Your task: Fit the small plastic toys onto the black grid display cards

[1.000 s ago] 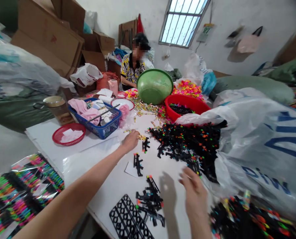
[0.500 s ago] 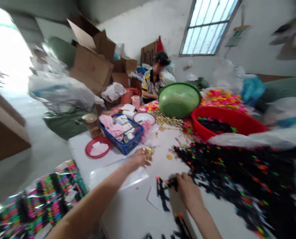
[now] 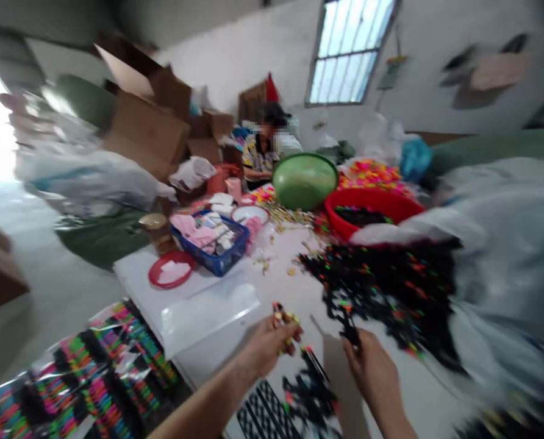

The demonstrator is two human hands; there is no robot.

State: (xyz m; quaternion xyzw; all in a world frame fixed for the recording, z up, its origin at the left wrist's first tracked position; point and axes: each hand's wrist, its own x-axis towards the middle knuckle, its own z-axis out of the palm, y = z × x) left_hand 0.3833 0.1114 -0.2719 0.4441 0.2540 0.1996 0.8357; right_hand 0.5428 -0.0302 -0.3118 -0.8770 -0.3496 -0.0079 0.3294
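My left hand (image 3: 272, 342) is closed around small gold-coloured plastic pieces (image 3: 286, 318); a dark piece with a red tip pokes up beside them, too blurred to name. To its right, my right hand (image 3: 376, 369) grips a black toy gun (image 3: 349, 326) with an orange and green tip, held above the white table (image 3: 276, 286). Below and between the hands lies a loose group of black toy guns (image 3: 315, 381). Black patterned strips (image 3: 265, 411) rest at the table's near edge. A big heap of black toy guns (image 3: 391, 274) spreads beyond my right hand.
A blue basket (image 3: 221, 262), a red dish (image 3: 171, 271) and a clear plastic sheet (image 3: 210, 311) occupy the left side. Farther back are a green basin (image 3: 305, 182), a red tub (image 3: 372, 210) and a seated person (image 3: 259, 152). Bagged colourful toys (image 3: 89, 378) lie lower left.
My left hand has come back toward me with the gold pieces. My right hand has lifted a black toy gun off the table. The view has turned to the right.
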